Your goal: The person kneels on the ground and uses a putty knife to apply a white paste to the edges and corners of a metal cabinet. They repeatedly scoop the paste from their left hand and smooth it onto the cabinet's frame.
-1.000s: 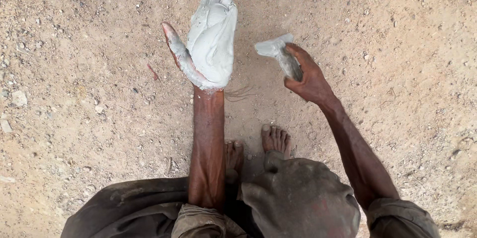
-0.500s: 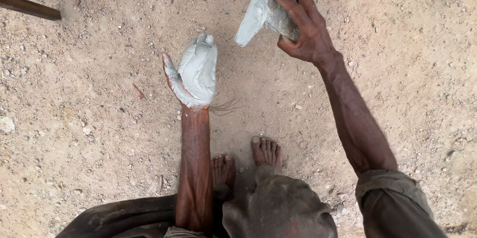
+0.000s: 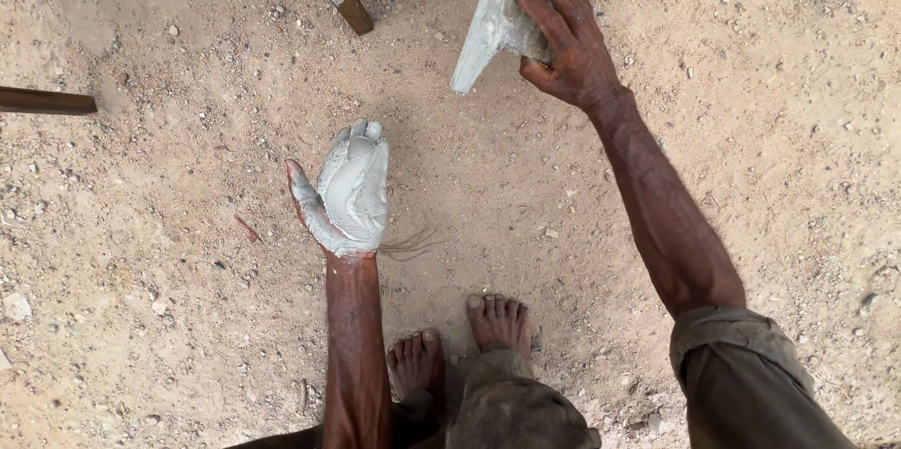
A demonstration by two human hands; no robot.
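Observation:
My left hand [image 3: 347, 191] is held palm up over the sandy ground, fingers spread, with its palm and fingers coated in a thick layer of pale grey wet paste. My right hand [image 3: 566, 36] is stretched forward at the top of the view. It grips a flat, pointed grey blade [image 3: 490, 22], smeared with the same paste, with its tip pointing down and to the left. The two hands are well apart. My bare feet [image 3: 497, 322] stand on the ground below.
A grey box-like object on a brown wooden leg [image 3: 347, 0] stands at the top edge, just left of the blade. A dark wooden bar [image 3: 47, 100] juts in from the left edge. Sandy ground with small stones [image 3: 141, 299] lies all around.
My right hand has carried the blade up and forward, toward the grey object at the top. My left hand has dropped lower in view and stays palm up with the paste.

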